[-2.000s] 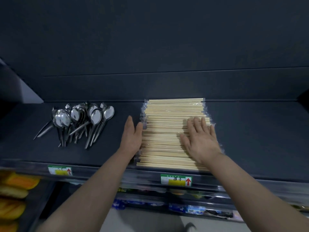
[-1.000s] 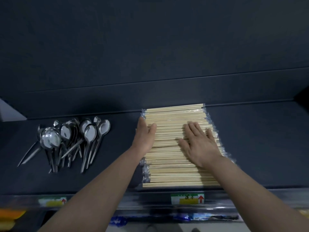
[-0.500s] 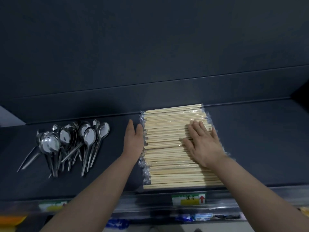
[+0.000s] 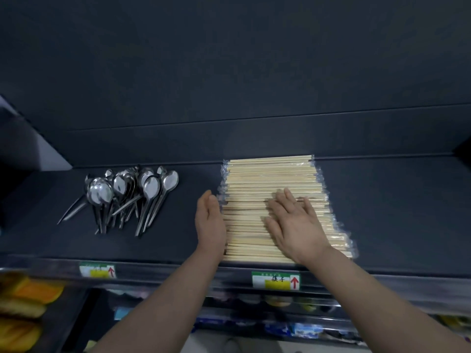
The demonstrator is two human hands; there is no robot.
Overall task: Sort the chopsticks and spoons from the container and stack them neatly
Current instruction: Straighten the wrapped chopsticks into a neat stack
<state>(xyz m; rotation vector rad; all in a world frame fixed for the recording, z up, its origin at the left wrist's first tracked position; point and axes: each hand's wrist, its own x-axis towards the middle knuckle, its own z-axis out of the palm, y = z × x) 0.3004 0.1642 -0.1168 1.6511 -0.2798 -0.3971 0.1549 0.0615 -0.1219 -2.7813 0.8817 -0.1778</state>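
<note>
Right hand (image 4: 295,222) spread flat, pinning chopsticks (image 4: 257,174); left hand (image 4: 210,220) on edge, fingers straight, squaring their ends. Spoons (image 4: 132,192) sit well left, untouched.

A dark shelf (image 4: 395,212) runs left to right below a dark back panel (image 4: 229,72). Its near edge carries 2 tags with red arrows: a left label (image 4: 97,270) and a right label (image 4: 276,281). Lower down, blurred orange-yellow packs (image 4: 28,301) lie left, blue packets (image 4: 300,329) right
</note>
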